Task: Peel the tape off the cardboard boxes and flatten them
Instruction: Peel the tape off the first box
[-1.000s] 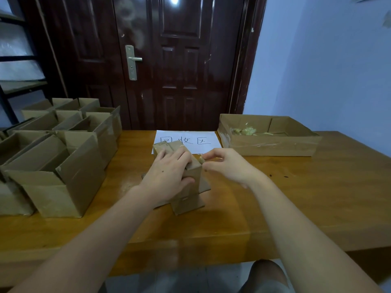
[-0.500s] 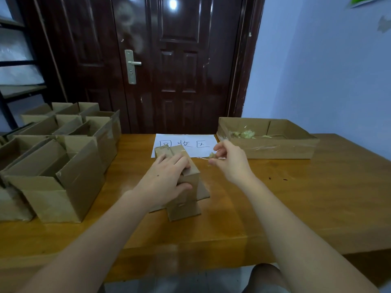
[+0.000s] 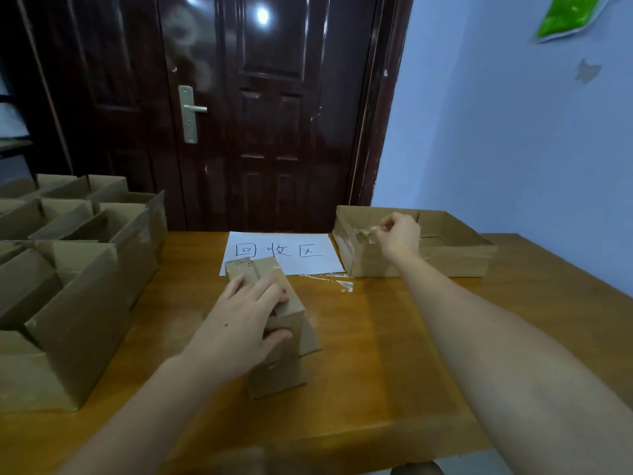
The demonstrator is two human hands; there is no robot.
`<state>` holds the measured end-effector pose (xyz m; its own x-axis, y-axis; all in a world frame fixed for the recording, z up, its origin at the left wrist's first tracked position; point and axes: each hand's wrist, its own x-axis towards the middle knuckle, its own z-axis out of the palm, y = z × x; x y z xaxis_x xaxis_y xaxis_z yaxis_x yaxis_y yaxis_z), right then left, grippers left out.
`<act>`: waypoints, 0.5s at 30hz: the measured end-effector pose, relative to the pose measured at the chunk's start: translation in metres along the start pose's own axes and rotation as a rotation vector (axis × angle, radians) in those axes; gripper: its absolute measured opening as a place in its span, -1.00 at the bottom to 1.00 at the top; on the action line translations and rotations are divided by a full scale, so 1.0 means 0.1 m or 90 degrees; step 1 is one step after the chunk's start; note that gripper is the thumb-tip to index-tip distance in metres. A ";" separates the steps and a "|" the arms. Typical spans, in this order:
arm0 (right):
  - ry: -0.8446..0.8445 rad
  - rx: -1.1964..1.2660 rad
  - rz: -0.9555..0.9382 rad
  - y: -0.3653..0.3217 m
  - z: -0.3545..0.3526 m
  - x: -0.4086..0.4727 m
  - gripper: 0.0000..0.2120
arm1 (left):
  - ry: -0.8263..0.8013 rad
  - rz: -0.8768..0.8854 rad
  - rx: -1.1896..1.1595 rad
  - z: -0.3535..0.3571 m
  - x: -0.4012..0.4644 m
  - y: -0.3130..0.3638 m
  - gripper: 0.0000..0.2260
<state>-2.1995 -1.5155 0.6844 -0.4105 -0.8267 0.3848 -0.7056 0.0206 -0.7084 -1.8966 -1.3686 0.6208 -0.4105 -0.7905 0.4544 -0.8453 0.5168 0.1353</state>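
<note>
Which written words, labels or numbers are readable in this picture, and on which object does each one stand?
"回收区", handwritten in dark ink on the white paper sheet lying on the wooden table.
The green poster on the wall: no text can be read.
The small cardboard box under the left hand: no print can be made out.
</note>
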 end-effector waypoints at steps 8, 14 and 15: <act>-0.100 -0.166 -0.015 0.09 0.12 0.33 -0.74 | -0.012 0.005 -0.013 -0.02 0.01 0.01 -0.58; -0.120 -0.175 -0.092 -0.04 0.07 0.15 -0.71 | -0.002 0.023 -0.020 -0.04 -0.01 0.01 -0.59; -0.133 -0.179 -0.145 -0.13 0.06 0.04 -0.69 | 0.001 0.030 -0.020 -0.05 -0.02 0.00 -0.59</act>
<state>-2.1886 -1.5223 0.6917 -0.1204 -0.9238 0.3635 -0.9066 -0.0469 -0.4194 -1.8947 -1.3655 0.6241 -0.4494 -0.7647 0.4618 -0.8141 0.5634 0.1408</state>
